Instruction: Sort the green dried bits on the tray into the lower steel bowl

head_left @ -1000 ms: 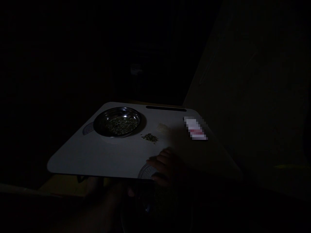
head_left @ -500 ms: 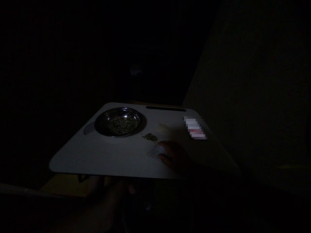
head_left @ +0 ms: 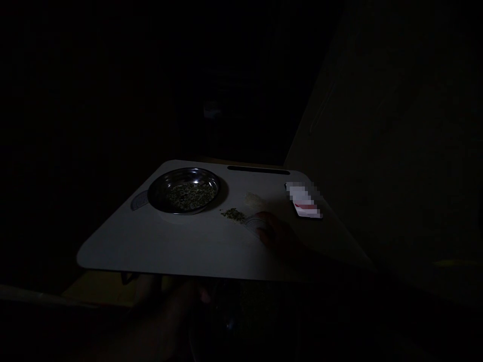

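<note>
The scene is very dark. My right hand (head_left: 278,235) rests on a white lap table (head_left: 181,246), its fingers closed on a small round see-through container (head_left: 252,222). The container sits just right of a little heap of green bits (head_left: 233,214) and near a pale heap (head_left: 253,199). A steel bowl (head_left: 183,190) with green seeds in it stands at the table's far left. My left hand (head_left: 177,311) is a dim shape below the table's near edge, and its fingers are lost in shadow.
A phone (head_left: 304,202) with a lit screen lies at the table's far right. A dark slot (head_left: 258,171) runs along the far edge, and a round recess (head_left: 139,201) shows left of the bowl. A wall stands on the right.
My right hand has carried the small round container from the table's near edge forward and to the right, up to the green heap. The bowl and phone have not moved.
</note>
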The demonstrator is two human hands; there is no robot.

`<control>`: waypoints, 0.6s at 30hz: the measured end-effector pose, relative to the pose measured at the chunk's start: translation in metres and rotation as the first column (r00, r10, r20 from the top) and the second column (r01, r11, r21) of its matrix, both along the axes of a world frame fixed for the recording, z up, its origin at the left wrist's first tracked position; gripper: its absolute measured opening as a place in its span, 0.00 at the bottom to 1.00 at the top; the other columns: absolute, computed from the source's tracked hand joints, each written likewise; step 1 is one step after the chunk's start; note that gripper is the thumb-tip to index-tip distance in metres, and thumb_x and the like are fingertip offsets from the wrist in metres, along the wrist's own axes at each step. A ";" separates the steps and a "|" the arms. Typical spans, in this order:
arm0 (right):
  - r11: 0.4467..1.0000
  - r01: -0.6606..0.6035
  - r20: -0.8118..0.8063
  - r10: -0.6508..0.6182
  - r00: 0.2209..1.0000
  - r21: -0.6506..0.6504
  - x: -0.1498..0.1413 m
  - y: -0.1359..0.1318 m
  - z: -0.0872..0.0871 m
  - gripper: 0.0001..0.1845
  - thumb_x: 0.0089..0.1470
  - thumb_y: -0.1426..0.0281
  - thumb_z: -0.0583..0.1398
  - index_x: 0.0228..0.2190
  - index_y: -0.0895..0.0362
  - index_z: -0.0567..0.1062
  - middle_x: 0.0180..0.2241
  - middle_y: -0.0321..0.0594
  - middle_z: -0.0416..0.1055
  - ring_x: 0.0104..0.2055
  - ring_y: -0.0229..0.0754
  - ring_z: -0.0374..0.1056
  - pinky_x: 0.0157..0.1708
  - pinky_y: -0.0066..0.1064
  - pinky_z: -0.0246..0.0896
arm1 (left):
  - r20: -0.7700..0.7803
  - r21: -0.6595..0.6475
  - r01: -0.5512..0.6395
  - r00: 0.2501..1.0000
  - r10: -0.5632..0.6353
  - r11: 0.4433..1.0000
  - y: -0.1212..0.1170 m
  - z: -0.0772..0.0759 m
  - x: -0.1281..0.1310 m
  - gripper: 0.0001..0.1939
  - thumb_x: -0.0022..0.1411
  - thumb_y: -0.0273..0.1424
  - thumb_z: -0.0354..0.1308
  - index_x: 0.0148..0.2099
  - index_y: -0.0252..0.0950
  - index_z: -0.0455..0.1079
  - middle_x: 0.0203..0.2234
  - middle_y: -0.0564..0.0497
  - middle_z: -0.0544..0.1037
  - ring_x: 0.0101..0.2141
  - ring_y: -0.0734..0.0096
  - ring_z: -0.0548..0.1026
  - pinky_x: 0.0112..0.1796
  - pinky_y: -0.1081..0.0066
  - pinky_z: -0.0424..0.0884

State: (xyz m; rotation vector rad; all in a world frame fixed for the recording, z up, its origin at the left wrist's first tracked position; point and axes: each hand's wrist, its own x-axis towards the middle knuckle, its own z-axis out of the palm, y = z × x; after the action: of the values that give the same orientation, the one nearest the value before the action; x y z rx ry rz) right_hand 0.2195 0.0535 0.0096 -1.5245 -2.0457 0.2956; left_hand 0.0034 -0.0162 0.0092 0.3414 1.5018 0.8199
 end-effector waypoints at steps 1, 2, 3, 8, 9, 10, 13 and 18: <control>1.000 -0.002 -0.009 0.002 1.000 -0.003 0.000 0.000 0.000 0.20 0.46 0.68 0.50 0.43 0.57 0.60 0.29 0.40 0.67 0.27 0.38 0.62 0.27 0.30 0.58 | -0.011 0.002 -0.004 1.000 0.004 1.000 0.000 0.000 0.000 0.10 0.37 0.23 0.55 0.27 0.35 0.60 0.18 0.50 0.68 0.21 0.63 0.69 0.19 0.64 0.64; 1.000 -0.003 -0.017 0.003 1.000 0.000 0.000 0.001 0.000 0.20 0.46 0.68 0.50 0.43 0.57 0.60 0.28 0.39 0.67 0.27 0.37 0.62 0.27 0.29 0.57 | -0.019 0.004 -0.007 1.000 0.007 1.000 0.000 0.001 0.000 0.11 0.36 0.23 0.55 0.27 0.35 0.60 0.17 0.50 0.68 0.21 0.63 0.69 0.19 0.64 0.64; 1.000 -0.006 -0.023 0.006 1.000 0.002 0.000 0.001 0.000 0.20 0.46 0.68 0.50 0.43 0.57 0.60 0.28 0.39 0.67 0.27 0.37 0.62 0.26 0.29 0.57 | -0.025 0.003 -0.007 1.000 0.007 1.000 0.000 0.002 -0.001 0.11 0.36 0.22 0.55 0.27 0.35 0.60 0.17 0.50 0.68 0.21 0.62 0.69 0.19 0.63 0.64; 1.000 -0.010 -0.042 0.009 0.999 -0.030 -0.001 0.002 0.000 0.20 0.46 0.68 0.50 0.43 0.58 0.60 0.25 0.38 0.66 0.25 0.36 0.62 0.25 0.27 0.56 | -0.042 0.019 -0.008 0.999 0.008 1.000 0.000 0.006 -0.001 0.12 0.35 0.23 0.56 0.27 0.35 0.60 0.16 0.49 0.68 0.21 0.60 0.69 0.19 0.61 0.64; 0.999 -0.005 -0.043 0.004 0.999 -0.038 -0.001 0.002 0.000 0.20 0.46 0.68 0.50 0.43 0.58 0.60 0.24 0.37 0.66 0.24 0.35 0.61 0.24 0.27 0.56 | -0.046 0.027 -0.012 0.999 0.013 1.000 -0.001 0.006 0.000 0.12 0.36 0.23 0.56 0.28 0.35 0.60 0.16 0.49 0.68 0.21 0.61 0.69 0.19 0.62 0.64; 0.999 -0.002 -0.045 0.001 0.999 -0.044 -0.001 0.002 0.000 0.20 0.46 0.68 0.50 0.43 0.58 0.59 0.23 0.37 0.65 0.23 0.35 0.61 0.23 0.26 0.55 | -0.050 0.035 -0.016 0.999 0.018 0.999 -0.001 0.006 0.000 0.12 0.36 0.23 0.56 0.28 0.35 0.60 0.16 0.49 0.68 0.21 0.62 0.69 0.19 0.63 0.64; 0.999 -0.005 -0.062 0.002 0.998 -0.048 -0.001 0.003 0.000 0.20 0.46 0.68 0.50 0.44 0.58 0.59 0.22 0.36 0.64 0.21 0.34 0.59 0.21 0.26 0.54 | -0.049 0.045 -0.024 0.998 0.026 0.999 -0.002 0.004 0.001 0.13 0.36 0.23 0.56 0.28 0.35 0.60 0.17 0.49 0.68 0.21 0.63 0.69 0.19 0.66 0.64; 0.999 -0.014 -0.082 0.011 0.997 -0.047 -0.001 0.005 0.000 0.21 0.45 0.68 0.51 0.44 0.58 0.59 0.21 0.35 0.63 0.21 0.34 0.59 0.20 0.25 0.53 | 0.002 0.028 -0.029 1.000 0.029 0.999 -0.002 -0.002 -0.001 0.13 0.37 0.24 0.56 0.29 0.35 0.60 0.15 0.51 0.66 0.18 0.64 0.67 0.16 0.66 0.62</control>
State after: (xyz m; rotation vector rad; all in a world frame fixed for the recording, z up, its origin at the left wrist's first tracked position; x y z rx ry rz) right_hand 0.2187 0.0587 0.0095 -1.5035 -1.9982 0.4079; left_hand 0.0027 -0.0181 0.0073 0.3404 1.4978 0.8644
